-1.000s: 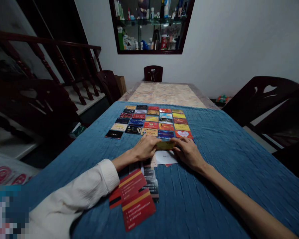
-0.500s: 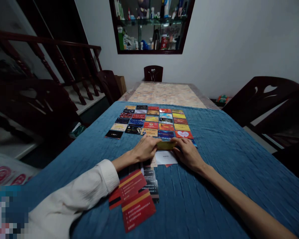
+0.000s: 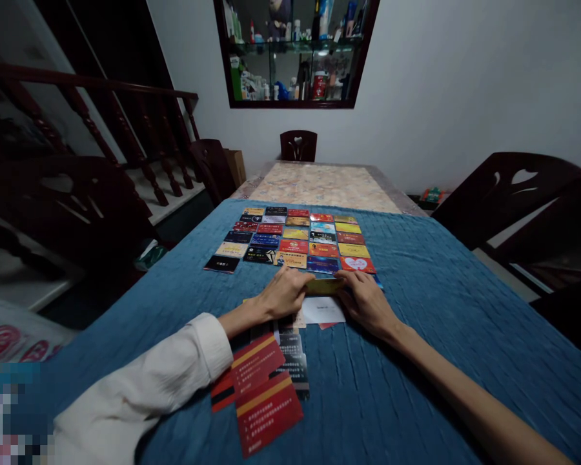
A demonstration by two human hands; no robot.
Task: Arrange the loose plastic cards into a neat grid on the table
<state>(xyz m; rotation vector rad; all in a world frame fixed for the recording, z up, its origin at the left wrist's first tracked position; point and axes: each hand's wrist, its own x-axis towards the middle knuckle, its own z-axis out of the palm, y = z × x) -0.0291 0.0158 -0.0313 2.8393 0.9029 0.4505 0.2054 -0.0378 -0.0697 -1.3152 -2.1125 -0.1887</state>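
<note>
A yellow card (image 3: 325,286) is pinched at its two ends between my left hand (image 3: 285,292) and my right hand (image 3: 366,298), just above the cloth. Beneath it lies a white card (image 3: 323,310). Closer to me, red cards (image 3: 270,413) with a gold stripe overlap dark grey cards (image 3: 296,368), and my left forearm hides part of this pile. Beyond my hands, cards of many colours lie in rows, among them a red card with a white heart (image 3: 357,264), a dark blue card (image 3: 323,264) and a black card (image 3: 221,263).
A blue cloth (image 3: 397,387) covers the near part of the table, and the far part has a patterned cover (image 3: 319,182). Dark wooden chairs (image 3: 506,194) stand around it. A railing (image 3: 87,81) runs at the left, and a glass-shelved cabinet (image 3: 293,103) is set in the wall.
Both hands keep hold of the yellow card in nearly the same spot. The whole view has shifted very slightly; the cards on the cloth look unmoved.
</note>
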